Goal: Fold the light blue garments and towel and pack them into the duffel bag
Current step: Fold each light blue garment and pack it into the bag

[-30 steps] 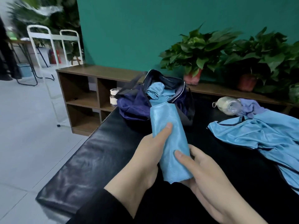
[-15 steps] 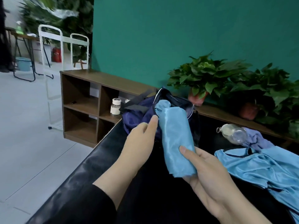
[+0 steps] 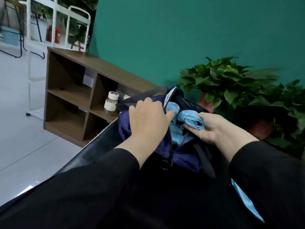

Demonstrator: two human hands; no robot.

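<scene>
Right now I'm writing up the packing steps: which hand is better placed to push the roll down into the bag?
The right hand: it already grips the roll over the bag opening. The left hand lies flat on the bag's side.

Soft, even indoor light, fairly bright, with no hard shadows under the left hand (image 3: 149, 119) or right hand (image 3: 212, 128). The whole view tilts hard, and the white rack (image 3: 56, 23) far beyond the left hand bends with wide-angle distortion. Slight motion blur softens everything. A pale glare streak runs along the black bench edge (image 3: 92, 147) below the left hand. Black sleeves (image 3: 99, 187) swallow all detail.
</scene>
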